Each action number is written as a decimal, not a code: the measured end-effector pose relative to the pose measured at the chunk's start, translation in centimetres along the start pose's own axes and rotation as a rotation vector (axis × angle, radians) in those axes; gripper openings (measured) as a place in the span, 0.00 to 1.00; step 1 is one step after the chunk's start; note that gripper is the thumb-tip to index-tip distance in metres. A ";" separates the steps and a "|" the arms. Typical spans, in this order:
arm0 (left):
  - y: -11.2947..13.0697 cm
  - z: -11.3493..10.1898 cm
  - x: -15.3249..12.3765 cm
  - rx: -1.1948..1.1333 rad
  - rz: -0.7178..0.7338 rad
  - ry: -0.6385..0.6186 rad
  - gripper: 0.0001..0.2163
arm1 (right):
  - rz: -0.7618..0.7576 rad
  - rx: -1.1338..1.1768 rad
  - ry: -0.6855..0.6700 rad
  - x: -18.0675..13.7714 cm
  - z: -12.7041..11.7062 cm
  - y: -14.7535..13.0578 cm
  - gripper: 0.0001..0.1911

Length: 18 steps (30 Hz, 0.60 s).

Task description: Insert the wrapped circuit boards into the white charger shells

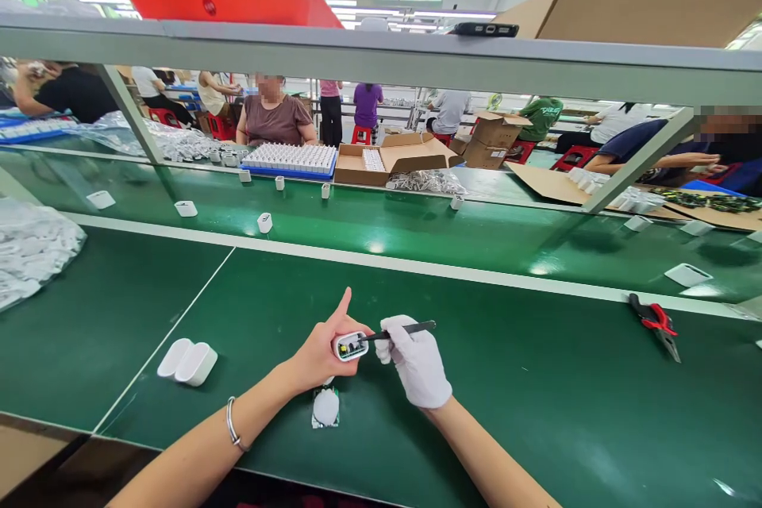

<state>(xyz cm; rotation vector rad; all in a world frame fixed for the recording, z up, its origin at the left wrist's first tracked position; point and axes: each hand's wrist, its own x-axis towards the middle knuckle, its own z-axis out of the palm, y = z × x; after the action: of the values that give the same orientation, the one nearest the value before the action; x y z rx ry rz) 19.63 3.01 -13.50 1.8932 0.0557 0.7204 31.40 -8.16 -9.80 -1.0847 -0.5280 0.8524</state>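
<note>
My left hand [325, 349] is bare and closed around a small white charger housing [350, 346], its open end showing a circuit board inside. My right hand [417, 361] wears a white glove and pinches dark tweezers [400, 331], whose tip reaches into the housing's open end. Both hands hover just above the green bench. Under my left hand lies a white round part on a small green board [325, 407]. Two empty white housings [188, 362] lie side by side to the left.
Red-handled cutters [655, 322] lie at the right. A heap of bagged white parts [29, 250] sits far left. White housings [186, 209] ride the green conveyor [417, 226] beyond. Other people work across the line beside cardboard boxes [393, 157] and a tray of white parts [291, 159].
</note>
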 end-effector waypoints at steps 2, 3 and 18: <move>-0.1 0.0 0.0 0.004 0.021 0.007 0.47 | -0.009 -0.034 0.010 0.0 0.0 0.2 0.16; -0.1 -0.1 0.0 0.005 0.031 0.009 0.47 | -0.013 -0.052 0.013 0.0 0.0 0.3 0.16; 0.4 -0.2 0.1 0.057 0.077 0.035 0.49 | -0.052 -0.229 0.014 -0.4 0.7 -0.5 0.15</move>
<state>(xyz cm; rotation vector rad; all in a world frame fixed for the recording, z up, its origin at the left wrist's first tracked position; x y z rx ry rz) 19.43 3.03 -13.03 1.9462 0.0262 0.8119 30.81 -8.19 -9.08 -1.2795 -0.6510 0.7507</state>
